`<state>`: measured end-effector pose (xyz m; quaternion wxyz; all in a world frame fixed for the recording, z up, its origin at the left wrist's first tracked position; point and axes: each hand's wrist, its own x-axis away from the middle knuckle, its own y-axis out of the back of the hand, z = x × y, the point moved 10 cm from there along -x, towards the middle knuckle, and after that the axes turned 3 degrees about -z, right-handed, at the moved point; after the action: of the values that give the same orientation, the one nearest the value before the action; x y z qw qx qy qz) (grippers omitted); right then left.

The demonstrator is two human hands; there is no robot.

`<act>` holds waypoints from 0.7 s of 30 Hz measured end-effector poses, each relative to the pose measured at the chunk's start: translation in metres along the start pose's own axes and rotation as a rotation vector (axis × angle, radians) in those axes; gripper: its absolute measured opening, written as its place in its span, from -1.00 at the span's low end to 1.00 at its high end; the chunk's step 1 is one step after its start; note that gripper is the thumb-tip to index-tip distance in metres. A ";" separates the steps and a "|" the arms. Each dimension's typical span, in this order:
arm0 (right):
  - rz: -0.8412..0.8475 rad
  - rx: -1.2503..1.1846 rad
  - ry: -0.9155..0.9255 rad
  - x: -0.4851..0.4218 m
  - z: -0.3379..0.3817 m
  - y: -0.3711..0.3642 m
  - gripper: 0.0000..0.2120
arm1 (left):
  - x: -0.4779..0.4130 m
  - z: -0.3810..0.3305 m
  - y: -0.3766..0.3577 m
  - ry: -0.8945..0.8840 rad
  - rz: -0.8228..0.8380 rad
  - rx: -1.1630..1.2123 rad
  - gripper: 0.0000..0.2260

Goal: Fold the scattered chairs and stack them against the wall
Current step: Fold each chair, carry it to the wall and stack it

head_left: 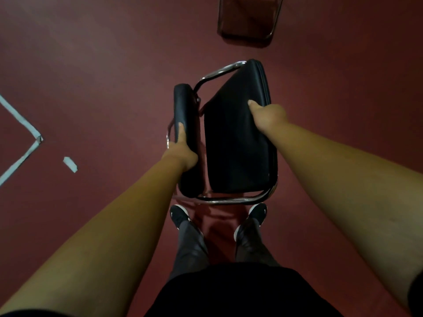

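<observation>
A folding chair (235, 152) with black padding and a chrome tube frame stands right in front of my feet, seen from above. My left hand (180, 149) grips the top of its padded backrest on the left. My right hand (266, 115) grips the far right edge of the black seat, thumb on top. The seat is tilted, its far corner raised. A second chair (248, 18) with a dark red seat and metal frame stands further ahead at the top of the view, partly cut off.
Dark red floor all around. White tape lines (20, 124) form a corner on the floor at the left, with a loose scrap of tape (70, 164) beside them. My shoes (179, 215) stand just behind the chair's frame.
</observation>
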<state>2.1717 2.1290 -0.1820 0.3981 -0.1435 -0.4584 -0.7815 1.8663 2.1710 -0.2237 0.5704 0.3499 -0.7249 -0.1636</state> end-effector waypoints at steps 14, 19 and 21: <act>-0.100 0.132 -0.023 -0.035 -0.075 0.127 -0.12 | 0.034 -0.158 -0.115 -0.175 0.371 0.047 -0.26; -0.094 0.131 0.016 -0.051 -0.080 0.179 -0.20 | 0.035 -0.245 -0.101 -0.341 0.302 -0.254 -0.51; -0.112 0.141 0.032 -0.060 -0.083 0.202 -0.22 | 0.036 -0.293 -0.087 -0.418 0.215 -0.325 -0.52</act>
<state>2.3742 2.0362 -0.1398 0.3702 -0.0767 -0.5134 -0.7704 2.1667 2.1325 -0.1664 0.4711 0.1337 -0.8241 -0.2847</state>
